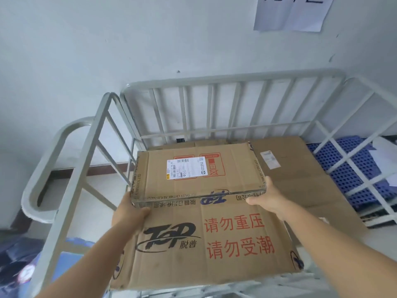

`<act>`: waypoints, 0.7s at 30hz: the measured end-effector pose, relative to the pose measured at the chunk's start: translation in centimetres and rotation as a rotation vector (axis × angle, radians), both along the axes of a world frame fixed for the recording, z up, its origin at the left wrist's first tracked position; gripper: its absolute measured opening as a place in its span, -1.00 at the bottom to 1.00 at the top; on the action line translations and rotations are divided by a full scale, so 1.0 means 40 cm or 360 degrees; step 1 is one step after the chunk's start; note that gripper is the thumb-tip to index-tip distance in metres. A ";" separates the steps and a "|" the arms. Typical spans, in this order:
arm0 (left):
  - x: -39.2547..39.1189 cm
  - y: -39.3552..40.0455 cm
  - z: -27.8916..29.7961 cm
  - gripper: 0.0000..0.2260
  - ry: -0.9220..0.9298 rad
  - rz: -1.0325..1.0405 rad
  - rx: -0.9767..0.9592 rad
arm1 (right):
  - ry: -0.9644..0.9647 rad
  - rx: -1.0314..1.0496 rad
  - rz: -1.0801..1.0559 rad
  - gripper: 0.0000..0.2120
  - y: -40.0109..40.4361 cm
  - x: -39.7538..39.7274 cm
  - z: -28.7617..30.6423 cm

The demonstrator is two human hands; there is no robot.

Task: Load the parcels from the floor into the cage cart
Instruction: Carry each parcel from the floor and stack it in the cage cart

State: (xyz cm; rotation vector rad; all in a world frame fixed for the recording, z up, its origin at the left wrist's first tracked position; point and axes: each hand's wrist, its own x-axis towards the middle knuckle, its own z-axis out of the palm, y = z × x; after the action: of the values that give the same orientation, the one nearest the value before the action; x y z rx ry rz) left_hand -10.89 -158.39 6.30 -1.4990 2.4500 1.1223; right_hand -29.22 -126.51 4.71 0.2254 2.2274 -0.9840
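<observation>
Two hands hold one flat parcel (197, 175) at mid-frame, over the cardboard sheet (214, 239) lining the cage cart (225, 82). Left hand (129, 214) and right hand (268, 201) have fingers clamped on its near corners only. Corner grips may let it tilt or slip; whether it rests on the sheet is unclear.

Brown parcel (197, 175), grey cage cart (71, 168), blue perforated mat (354, 168).

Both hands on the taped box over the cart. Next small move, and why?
Probably lower the box flat and let go: left hand and right hand hold its near corners, and flattened cardboard already lies under it inside the cage cart.
</observation>
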 end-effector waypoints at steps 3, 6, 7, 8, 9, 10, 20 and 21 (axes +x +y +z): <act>0.000 0.022 -0.082 -0.64 -0.0126 0.0049 0.0081 | -0.0131 0.0064 0.0054 0.01 0.007 -0.023 -0.082; 0.000 0.040 -0.163 -0.65 -0.0192 0.0089 0.0162 | -0.0214 0.0149 0.0076 -0.01 0.012 -0.039 -0.161; -0.002 0.042 -0.188 -0.64 -0.0210 0.0097 0.0190 | -0.0252 0.0160 0.0073 0.00 0.013 -0.043 -0.188; -0.004 0.041 -0.214 -0.64 -0.0231 0.0094 0.0213 | -0.0287 0.0173 0.0070 0.01 0.014 -0.046 -0.216; -0.008 0.038 -0.239 -0.62 -0.0254 0.0085 0.0229 | -0.0311 0.0192 0.0067 0.04 0.013 -0.047 -0.238; -0.013 0.036 -0.260 -0.60 -0.0271 0.0077 0.0245 | -0.0336 0.0203 0.0062 0.06 0.010 -0.048 -0.259; -0.096 -0.015 -0.462 -0.61 -0.0440 0.0061 0.0297 | -0.0399 0.0335 0.0181 -0.38 -0.028 -0.138 -0.462; -0.106 -0.024 -0.480 -0.61 -0.0456 0.0056 0.0289 | -0.0402 0.0339 0.0198 -0.40 -0.033 -0.150 -0.477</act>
State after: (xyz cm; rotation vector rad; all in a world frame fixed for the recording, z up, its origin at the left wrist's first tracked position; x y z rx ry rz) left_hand -15.11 -159.34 -12.90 -1.5325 2.0840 1.0221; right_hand -35.21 -127.83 -14.37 0.2855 2.0834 -0.6155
